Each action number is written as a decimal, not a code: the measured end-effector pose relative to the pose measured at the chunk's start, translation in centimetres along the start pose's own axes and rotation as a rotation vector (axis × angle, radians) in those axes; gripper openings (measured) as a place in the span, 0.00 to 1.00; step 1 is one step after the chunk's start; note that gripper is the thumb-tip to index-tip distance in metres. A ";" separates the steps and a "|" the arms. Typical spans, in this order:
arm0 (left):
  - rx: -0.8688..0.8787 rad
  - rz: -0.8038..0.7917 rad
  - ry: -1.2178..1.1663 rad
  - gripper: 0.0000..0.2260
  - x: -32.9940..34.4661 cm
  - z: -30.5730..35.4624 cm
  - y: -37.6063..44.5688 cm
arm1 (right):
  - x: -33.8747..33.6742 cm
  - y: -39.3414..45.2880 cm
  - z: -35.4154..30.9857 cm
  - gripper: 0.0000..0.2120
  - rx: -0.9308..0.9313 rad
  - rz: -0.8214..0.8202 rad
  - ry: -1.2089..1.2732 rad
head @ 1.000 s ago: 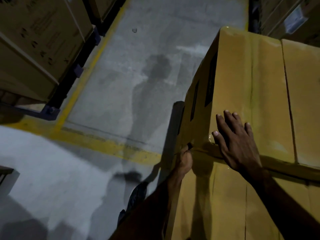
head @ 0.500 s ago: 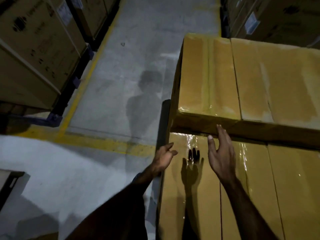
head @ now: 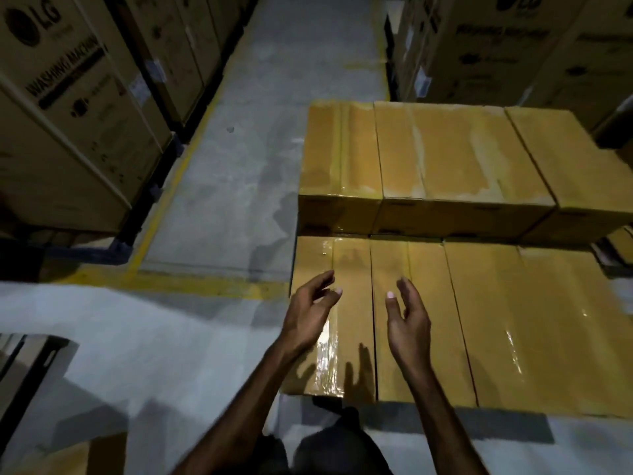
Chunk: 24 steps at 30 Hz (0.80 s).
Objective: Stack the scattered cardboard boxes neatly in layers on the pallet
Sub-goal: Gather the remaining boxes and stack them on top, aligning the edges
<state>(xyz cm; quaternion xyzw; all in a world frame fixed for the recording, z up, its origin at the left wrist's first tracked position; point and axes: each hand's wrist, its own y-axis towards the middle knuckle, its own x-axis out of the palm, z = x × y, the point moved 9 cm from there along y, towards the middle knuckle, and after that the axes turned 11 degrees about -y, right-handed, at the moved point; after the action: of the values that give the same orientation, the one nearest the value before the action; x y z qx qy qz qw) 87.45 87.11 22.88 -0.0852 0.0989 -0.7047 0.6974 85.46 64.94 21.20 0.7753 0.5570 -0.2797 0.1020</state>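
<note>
A stack of taped brown cardboard boxes stands in front of me on the right. Its lower layer (head: pixel 479 320) shows several box tops side by side. An upper row of boxes (head: pixel 445 156) sits on the far half, with the leftmost upper box (head: pixel 342 149) at the stack's left edge. My left hand (head: pixel 310 311) hovers above the nearest lower box, fingers relaxed and holding nothing. My right hand (head: pixel 407 318) hovers beside it, palm facing left, also holding nothing. The pallet under the stack is hidden.
Tall washing-machine cartons (head: pixel 68 125) stand on blue pallets at the left; more cartons (head: pixel 507 46) rise at the back right. A yellow floor line (head: pixel 178 284) borders the concrete aisle (head: pixel 260 114). Another carton (head: pixel 30 365) lies at the lower left.
Both hands have come off the upper box and pulled back toward me. They now hover apart over the lower layer. My view has backed away and shows more of the stack.
</note>
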 end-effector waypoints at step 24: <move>0.224 0.277 0.264 0.23 -5.7 -2.8 -42.0 | -8.9 -33.7 0.5 0.26 -0.292 -0.281 -0.094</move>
<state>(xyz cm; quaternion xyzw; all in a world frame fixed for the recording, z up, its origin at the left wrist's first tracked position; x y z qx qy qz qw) 46.19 93.19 31.16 0.1002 0.1215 -0.6138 0.7736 52.29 69.64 30.85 0.6531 0.6890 -0.2432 0.1992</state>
